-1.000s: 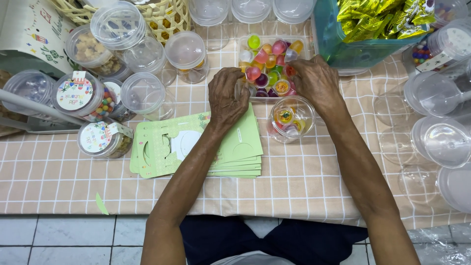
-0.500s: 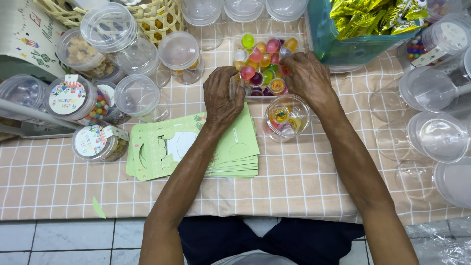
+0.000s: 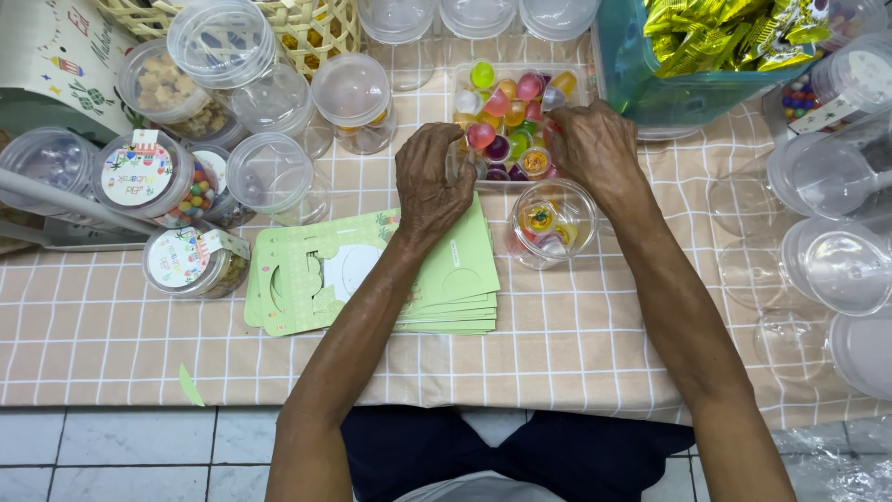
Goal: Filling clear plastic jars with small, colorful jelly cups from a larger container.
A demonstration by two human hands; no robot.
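Beside round-labelled jars (image 3: pixel 139 177), both hands, left (image 3: pixel 429 181) and right (image 3: pixel 595 149), curl into the clear jelly-cup tray (image 3: pixel 511 76), grasp hidden.

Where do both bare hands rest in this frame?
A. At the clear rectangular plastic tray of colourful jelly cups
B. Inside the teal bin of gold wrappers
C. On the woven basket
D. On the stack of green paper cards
A: the left hand and right hand sit at either side of the clear rectangular plastic tray of colourful jelly cups, fingers at its contents.

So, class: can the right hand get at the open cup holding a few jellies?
Probably yes: the right hand rests at the jelly tray, the cup stands just below it, lidless, with nothing between.
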